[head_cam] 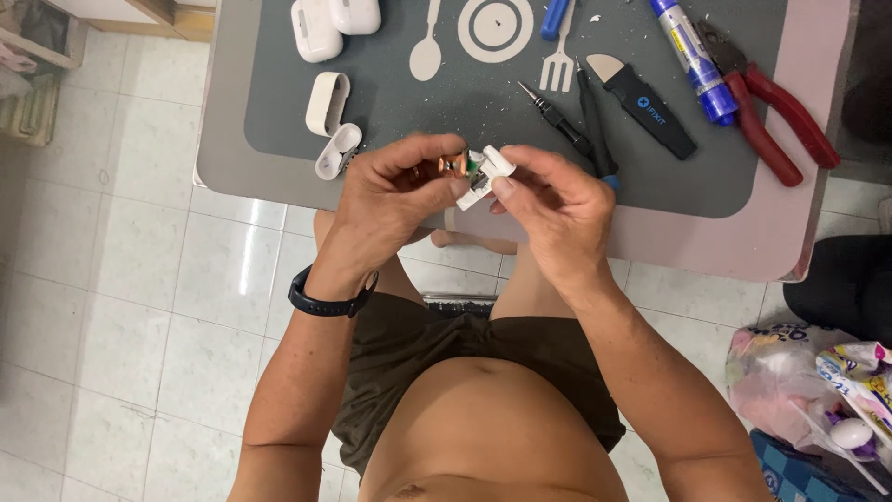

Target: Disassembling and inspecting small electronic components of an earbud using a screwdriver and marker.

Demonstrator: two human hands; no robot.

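Both my hands meet over the near edge of a small table [669, 244]. My left hand [390, 200] pinches a small part with copper and green bits [455, 165] between thumb and fingers. My right hand [553, 200] grips a small white plastic piece [487, 173] that touches that part. An opened white earbud case [330, 121] lies on the grey mat [465, 121] just left of my left hand. A black band sits on my left wrist.
On the mat lie two more white earbud cases [330, 23], thin black screwdrivers [571, 125], a black-handled pry tool [646, 102], a blue tube [692, 56] and red-handled pliers [771, 112]. Plastic bags [818, 381] sit on the tiled floor at right.
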